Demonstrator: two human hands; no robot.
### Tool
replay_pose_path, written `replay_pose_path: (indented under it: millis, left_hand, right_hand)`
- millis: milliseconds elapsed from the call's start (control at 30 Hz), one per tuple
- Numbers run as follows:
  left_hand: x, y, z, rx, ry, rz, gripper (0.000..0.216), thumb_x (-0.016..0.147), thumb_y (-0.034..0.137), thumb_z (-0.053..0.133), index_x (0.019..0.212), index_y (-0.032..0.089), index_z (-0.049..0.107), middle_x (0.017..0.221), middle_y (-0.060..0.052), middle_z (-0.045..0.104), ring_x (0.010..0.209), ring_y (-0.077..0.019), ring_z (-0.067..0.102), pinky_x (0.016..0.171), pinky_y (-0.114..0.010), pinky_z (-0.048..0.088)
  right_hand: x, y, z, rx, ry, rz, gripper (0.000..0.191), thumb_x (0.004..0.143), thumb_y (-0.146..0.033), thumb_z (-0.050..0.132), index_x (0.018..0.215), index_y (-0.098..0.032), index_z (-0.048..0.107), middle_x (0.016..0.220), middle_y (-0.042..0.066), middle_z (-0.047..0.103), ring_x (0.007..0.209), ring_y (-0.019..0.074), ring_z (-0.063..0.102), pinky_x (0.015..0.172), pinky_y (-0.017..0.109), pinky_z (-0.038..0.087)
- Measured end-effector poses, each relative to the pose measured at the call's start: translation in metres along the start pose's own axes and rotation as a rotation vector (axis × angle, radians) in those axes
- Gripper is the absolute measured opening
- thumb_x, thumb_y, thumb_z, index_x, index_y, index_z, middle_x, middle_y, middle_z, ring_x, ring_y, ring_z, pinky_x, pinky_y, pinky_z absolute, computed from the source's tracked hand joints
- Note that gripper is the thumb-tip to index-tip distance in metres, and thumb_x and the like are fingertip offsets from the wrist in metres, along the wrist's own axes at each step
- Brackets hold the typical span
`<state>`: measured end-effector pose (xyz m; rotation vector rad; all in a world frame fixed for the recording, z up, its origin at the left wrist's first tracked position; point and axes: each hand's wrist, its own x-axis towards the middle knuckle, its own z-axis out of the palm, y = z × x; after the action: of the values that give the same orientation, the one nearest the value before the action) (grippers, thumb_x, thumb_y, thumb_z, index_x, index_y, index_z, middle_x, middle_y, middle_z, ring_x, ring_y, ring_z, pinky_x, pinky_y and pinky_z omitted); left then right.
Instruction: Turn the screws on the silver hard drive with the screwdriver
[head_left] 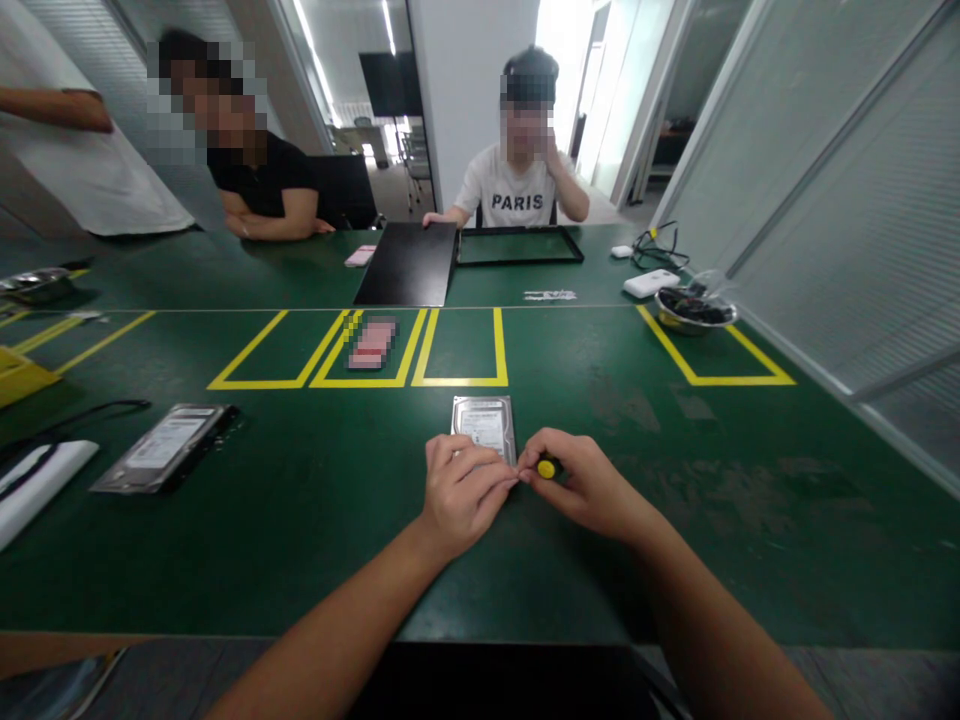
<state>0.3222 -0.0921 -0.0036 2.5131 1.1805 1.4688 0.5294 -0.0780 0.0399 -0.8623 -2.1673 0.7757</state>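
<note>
A silver hard drive (484,415) with a white label lies flat on the green table in front of me. My left hand (466,490) covers its near half, with the fingers bent over the drive and their tips at its right near corner. Right beside that corner, my right hand (581,480) is closed round a screwdriver (547,468), of which only the yellow round end and a bit of dark handle show. The fingertips of both hands meet at the drive's edge. Whatever lies between those fingertips is too small to make out.
Another hard drive (169,448) and a white device (45,485) with a black cable lie left. Yellow tape frames (460,381) mark the table. Beyond are a metal bowl (696,318) of dark parts, a black panel (409,265) and a dark frame (521,260). A person's hand touches the panel.
</note>
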Motion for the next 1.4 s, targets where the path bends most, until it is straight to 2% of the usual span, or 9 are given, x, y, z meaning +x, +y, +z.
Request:
replay_pose_path:
  millis: [300,567,1033,1400]
  left_hand:
    - [0.0038,-0.0007,-0.0057,0.105,-0.054,0.108,0.011,0.085,0.02,0.066,0.09,0.028,0.073,0.086,0.001,0.074,0.087,-0.0204,0.052,0.084,-0.041,0.033]
    - [0.0038,-0.0007,-0.0038,0.091,-0.065,0.059,0.008,0.086,0.022,0.065,0.086,0.025,0.072,0.087,-0.001,0.074,0.09,-0.0225,0.052,0.084,-0.041,0.034]
    - [0.0069,-0.0006,-0.0039,-0.101,-0.137,-0.015,0.009,0.09,0.02,0.057,0.088,0.021,0.066,0.083,-0.002,0.07,0.086,-0.02,0.052,0.084,-0.038,0.037]
    - [0.0075,-0.0031,-0.0041,-0.051,-0.123,0.081,0.004,0.087,0.016,0.059,0.088,0.019,0.062,0.082,-0.002,0.069,0.086,-0.0201,0.051,0.084,-0.039,0.034]
  right_hand:
    - [0.0003,-0.0002,0.0008,-0.033,0.007,-0.016,0.018,0.08,-0.007,0.06,0.089,-0.022,0.055,0.085,0.001,0.062,0.08,0.0146,0.059,0.073,0.026,0.046]
    - [-0.0007,0.0025,0.0014,-0.048,0.019,-0.012,0.015,0.083,-0.011,0.06,0.09,-0.022,0.055,0.086,0.001,0.062,0.081,0.0158,0.058,0.074,0.028,0.045]
    - [-0.0007,-0.002,0.0,0.008,-0.012,0.034,0.012,0.084,-0.012,0.059,0.088,-0.022,0.053,0.087,0.002,0.062,0.082,0.0157,0.059,0.074,0.027,0.046]
    - [-0.0008,-0.002,-0.0004,0.023,-0.023,0.045,0.015,0.082,-0.01,0.06,0.086,-0.022,0.052,0.085,0.0,0.062,0.08,0.015,0.057,0.073,0.026,0.044]
